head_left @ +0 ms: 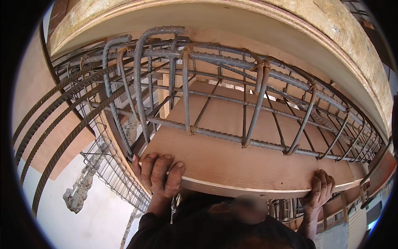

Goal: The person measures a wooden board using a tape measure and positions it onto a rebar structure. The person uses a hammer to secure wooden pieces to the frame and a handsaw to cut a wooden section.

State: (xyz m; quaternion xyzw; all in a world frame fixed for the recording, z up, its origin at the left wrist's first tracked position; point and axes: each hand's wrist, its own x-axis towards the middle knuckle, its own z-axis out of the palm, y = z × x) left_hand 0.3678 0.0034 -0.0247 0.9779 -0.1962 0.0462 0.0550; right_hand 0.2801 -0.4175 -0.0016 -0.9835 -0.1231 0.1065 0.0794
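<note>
A reddish-brown plywood board (244,168) lies beneath a cage of tied steel rebar (215,133), its pale near edge toward me. My left hand (161,173) is closed over the board's near left corner, fingers curled on top and thumb side partly hidden. Far along the same edge, my right hand (318,190) grips the right part with its fingers bent over the top. Whatever lies under the board near my palms is hidden. The cage's lower bar and bent stirrups stand just beyond the near edge.
Several long ribbed bars (62,112) stick out to the left from the cage. A thick plywood panel (232,18) curves across the top. Wire mesh (114,170) and broken concrete (78,191) show at lower left. Wooden battens (343,205) stand at lower right.
</note>
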